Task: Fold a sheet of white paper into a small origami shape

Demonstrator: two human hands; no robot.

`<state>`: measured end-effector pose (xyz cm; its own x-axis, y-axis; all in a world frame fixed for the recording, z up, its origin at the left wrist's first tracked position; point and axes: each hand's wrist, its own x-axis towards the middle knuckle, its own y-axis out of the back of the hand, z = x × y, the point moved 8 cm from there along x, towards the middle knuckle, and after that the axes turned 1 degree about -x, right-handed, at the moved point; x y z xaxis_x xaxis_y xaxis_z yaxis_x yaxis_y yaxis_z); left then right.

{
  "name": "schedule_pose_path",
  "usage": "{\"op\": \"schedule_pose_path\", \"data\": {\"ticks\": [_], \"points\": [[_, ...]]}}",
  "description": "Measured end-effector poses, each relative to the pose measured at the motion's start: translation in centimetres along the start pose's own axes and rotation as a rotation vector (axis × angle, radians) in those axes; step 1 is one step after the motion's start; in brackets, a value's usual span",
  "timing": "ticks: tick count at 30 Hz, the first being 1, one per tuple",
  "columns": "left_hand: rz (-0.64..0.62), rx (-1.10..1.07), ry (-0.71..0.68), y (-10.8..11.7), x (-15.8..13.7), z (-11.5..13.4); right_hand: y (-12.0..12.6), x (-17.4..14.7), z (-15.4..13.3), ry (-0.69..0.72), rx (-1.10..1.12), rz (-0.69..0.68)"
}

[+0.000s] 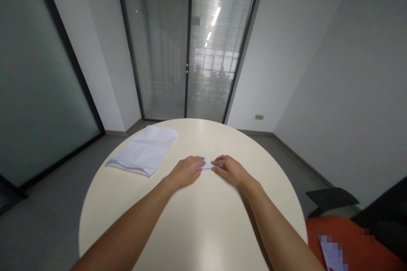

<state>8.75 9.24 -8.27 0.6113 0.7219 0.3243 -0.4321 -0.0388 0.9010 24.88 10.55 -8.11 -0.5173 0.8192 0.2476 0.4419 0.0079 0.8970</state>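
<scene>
Folded paper (208, 164), small and white, lies on the round cream table (190, 228) between the two hands, a little past the table's middle as seen from the person. Only a narrow strip of it shows in the gap between the fingertips; the rest is covered by them.

Nearest the camera, both bare forearms run up from the bottom edge and converge toward that spot. The left hand (186, 170) lies palm down with its fingers curled, the tips pressing on the left end of the folded paper. The right hand (229, 168) mirrors it, palm down and fingers bent, tips on the right end. Neither hand is clenched and neither is spread flat; both pinch or press the small piece against the tabletop, though whether any edge is lifted off the surface cannot be told.

Off to the right and low, an orange seat (349, 241) with a black chair arm (330, 199) stands beside the table.

Farther out on the table, to the left of the hands and well apart from them, a creased white sheet (144, 150) lies flat near the far left rim.

Beyond the table, a glass door with blinds (189, 46) fills the far wall, between grey walls.
</scene>
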Motion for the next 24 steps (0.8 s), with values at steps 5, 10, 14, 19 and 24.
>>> {"op": "schedule_pose_path", "data": {"ticks": [5, 10, 14, 19, 24], "points": [[0.025, 0.009, 0.016, -0.2, 0.1, -0.2, 0.3, 0.1, -0.2, -0.034, 0.002, 0.012], [0.032, 0.014, 0.036, 0.4, 0.1, 0.2, 0.6, 0.1, -0.7, -0.043, 0.029, 0.045], [0.03, 0.055, 0.032, 1.0, 0.1, 0.9, 1.0, 0.2, -1.2, -0.057, 0.065, 0.074], [0.01, 0.111, 0.062, 1.2, 0.3, 1.1, 1.2, 0.3, -0.9, -0.115, 0.107, 0.11], [0.025, 0.106, 0.118, 1.3, 0.5, 0.6, 0.9, 0.2, -0.5, -0.151, 0.142, 0.129]]}}
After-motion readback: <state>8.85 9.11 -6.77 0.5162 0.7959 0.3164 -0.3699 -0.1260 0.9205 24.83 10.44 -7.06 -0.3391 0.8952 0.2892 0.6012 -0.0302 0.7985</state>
